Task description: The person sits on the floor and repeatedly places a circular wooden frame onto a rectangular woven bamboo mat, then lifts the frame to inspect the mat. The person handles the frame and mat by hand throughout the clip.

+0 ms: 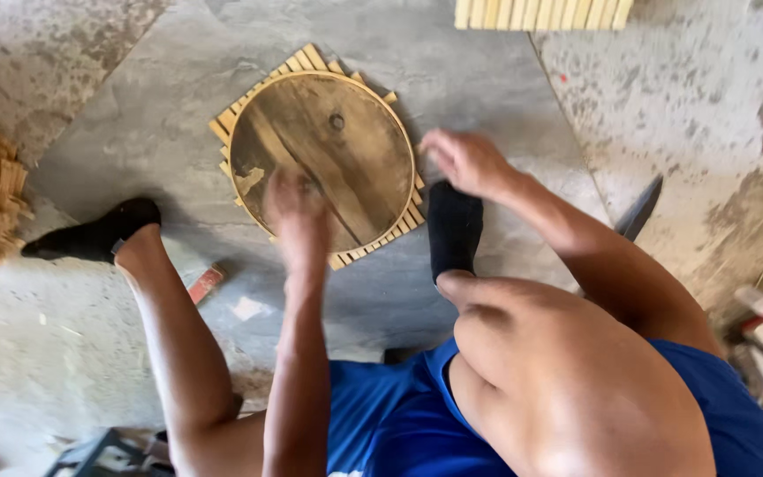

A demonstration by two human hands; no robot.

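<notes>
The round wooden disc [324, 159] lies flat on the grey stone floor [152, 132], at 12 o'clock from the seated person. It rests on a layer of pale wooden slats [311, 58], whose ends project past its rim at 11 o'clock and 5 o'clock.

The left hand [298, 216] rests on the disc's lower edge, at 6 o'clock on the disc, palm down. The hand is blurred; whether the fingers curl over anything cannot be determined.

The right hand [465, 161] sits just off the rim at 3 o'clock, fingers loosely bent toward the disc edge. It appears to hold nothing; contact with the rim cannot be confirmed.

A black-socked foot [452, 225] stands beside the disc at 4 o'clock, touching the slat ends. The other socked foot [94, 234] lies well apart at 8 o'clock. A dark blade [639, 210] lies on the floor at 3 o'clock, beyond the right forearm.
</notes>
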